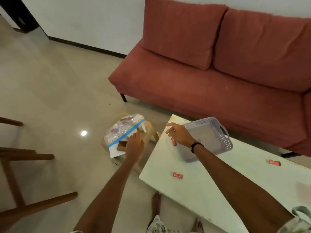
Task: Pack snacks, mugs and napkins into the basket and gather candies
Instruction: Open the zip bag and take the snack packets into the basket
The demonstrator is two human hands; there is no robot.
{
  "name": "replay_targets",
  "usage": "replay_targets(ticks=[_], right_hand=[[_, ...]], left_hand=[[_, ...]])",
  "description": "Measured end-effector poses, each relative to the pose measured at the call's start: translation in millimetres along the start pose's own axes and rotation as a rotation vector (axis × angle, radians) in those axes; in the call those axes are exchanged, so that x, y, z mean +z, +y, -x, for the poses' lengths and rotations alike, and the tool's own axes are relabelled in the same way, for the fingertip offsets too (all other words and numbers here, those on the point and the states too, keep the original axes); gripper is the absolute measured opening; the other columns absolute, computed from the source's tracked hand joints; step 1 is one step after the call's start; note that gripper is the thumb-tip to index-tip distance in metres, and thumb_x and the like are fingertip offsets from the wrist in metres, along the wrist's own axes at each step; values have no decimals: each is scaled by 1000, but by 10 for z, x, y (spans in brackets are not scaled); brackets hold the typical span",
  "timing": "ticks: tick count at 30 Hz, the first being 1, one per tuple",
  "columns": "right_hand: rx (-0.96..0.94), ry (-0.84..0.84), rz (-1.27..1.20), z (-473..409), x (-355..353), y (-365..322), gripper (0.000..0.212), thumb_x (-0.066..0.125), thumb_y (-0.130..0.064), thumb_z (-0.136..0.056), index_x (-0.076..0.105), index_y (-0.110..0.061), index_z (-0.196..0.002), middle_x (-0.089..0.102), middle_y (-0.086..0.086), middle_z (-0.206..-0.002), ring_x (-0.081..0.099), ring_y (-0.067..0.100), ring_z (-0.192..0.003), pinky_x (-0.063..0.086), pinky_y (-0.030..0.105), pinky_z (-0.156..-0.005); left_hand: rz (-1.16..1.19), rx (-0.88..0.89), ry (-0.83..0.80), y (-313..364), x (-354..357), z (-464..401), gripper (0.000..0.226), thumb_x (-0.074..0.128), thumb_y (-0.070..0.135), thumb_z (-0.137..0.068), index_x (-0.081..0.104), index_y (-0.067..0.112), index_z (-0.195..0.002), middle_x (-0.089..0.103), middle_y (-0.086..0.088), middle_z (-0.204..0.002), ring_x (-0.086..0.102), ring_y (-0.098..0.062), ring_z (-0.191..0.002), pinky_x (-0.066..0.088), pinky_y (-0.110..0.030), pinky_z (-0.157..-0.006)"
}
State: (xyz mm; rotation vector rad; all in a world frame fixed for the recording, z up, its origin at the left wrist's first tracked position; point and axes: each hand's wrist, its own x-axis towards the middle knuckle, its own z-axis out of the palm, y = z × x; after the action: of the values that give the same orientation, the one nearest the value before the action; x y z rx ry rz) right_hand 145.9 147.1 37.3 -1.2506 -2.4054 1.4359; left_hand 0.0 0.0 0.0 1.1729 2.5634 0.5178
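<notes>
**Both hands out, basket on the white table**

The left hand (134,145) reaches down past the table's left edge, fingers loosely extended and resting on or just above a brown packet (122,145); whether it actually grips the packet cannot be told. The packet lies on a low wooden stool (148,132) just left of the table, together with a clear zip bag (122,130) with a blue strip and some white paper (114,151).

The right hand (178,133) hovers over the table's far left corner with fingers spread and relaxed, holding nothing. A dark wristband (196,146) sits on its wrist.

The grey perforated basket (218,137) stands on the white table (210,190) just right of that hand, tilted, near the table's far edge. Three red-wrapped candies lie on the table: one (173,142) directly under the right hand, one (177,175) toward the near left side, and one (274,162) well to the right of the basket.

A red sofa (218,73) stands beyond the table.
</notes>
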Motion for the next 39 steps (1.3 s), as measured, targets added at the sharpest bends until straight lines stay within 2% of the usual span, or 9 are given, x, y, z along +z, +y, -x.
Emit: replay_targets(ticks=[7, 14, 19, 22, 25, 27, 30, 35, 39], right_hand=[[136, -193, -102, -658, 841, -328, 31, 50, -14, -90, 58, -10, -119, 67, 15, -111, 63, 32, -102, 49, 44, -96], [236, -278, -252, -1095, 1476, -413, 32, 46, -14, -96, 53, -6, -125, 69, 15, -109, 63, 19, -95, 45, 12, -72], [274, -280, -323, -1242, 1590, -416, 30, 45, -15, -96, 56, -4, -122, 69, 17, -109, 65, 22, -95, 48, 15, -78], [287, -274, -319, -1319, 1552, -469, 30, 46, -15, -96, 56, -5, -122, 68, 13, -112, 63, 17, -94, 43, 8, -71], [277, -251, -309, -1398, 1539, -516, 29, 46, -16, -95, 57, -5, -120, 66, 13, -115, 64, 21, -101, 45, 12, -75], [269, -244, -296, -1430, 1559, -530, 29, 45, -17, -96, 57, -7, -120, 66, 13, -116, 64, 22, -102, 46, 16, -78], [284, -246, -317, -1446, 1610, -502, 30, 47, -17, -95, 57, -6, -121, 64, 11, -116, 61, 16, -98, 45, 12, -75], [309, -247, -341, -1402, 1693, -419, 30, 44, -15, -95, 57, -6, -121, 70, 11, -108, 63, 12, -89, 41, 6, -65], [303, -255, -355, -1328, 1716, -476, 31, 39, -12, -94, 59, -5, -117, 71, 12, -107, 66, 20, -93, 45, 10, -72]], left_hand=[[-270, 70, -71, -950, 177, -500, 52, 58, -3, -81, 46, -3, -131, 50, -21, -138, 48, -34, -129, 45, -45, -101], [-563, 191, -157, -1437, 471, -934, 66, 77, 16, -71, 52, -4, -128, 56, -19, -133, 56, -31, -121, 51, -39, -95], [-665, 244, -227, -1608, 506, -1177, 72, 91, 29, -48, 66, -2, -108, 72, -18, -106, 72, -25, -92, 60, -29, -68], [-584, 272, -180, -1634, 369, -1278, 63, 91, 35, -48, 70, -2, -94, 75, -17, -88, 74, -24, -75, 59, -28, -56], [-423, 177, -214, -1631, 322, -1286, 77, 80, 43, -65, 55, -7, -119, 65, -25, -116, 66, -37, -104, 57, -40, -80], [-414, 178, -217, -1618, 388, -1235, 93, 80, 47, -62, 46, -7, -130, 56, -26, -129, 57, -40, -117, 50, -44, -93], [-526, 220, -260, -1576, 507, -1202, 91, 82, 42, -61, 48, -5, -131, 54, -22, -133, 55, -36, -121, 48, -43, -97], [-726, 247, -287, -1623, 538, -1384, 64, 88, 34, -55, 68, -1, -105, 74, -16, -101, 73, -25, -89, 60, -29, -69], [-682, 182, -199, -1510, 166, -1463, 32, 87, 24, -50, 72, 9, -74, 66, 1, -54, 63, -6, -44, 43, -15, -35]])
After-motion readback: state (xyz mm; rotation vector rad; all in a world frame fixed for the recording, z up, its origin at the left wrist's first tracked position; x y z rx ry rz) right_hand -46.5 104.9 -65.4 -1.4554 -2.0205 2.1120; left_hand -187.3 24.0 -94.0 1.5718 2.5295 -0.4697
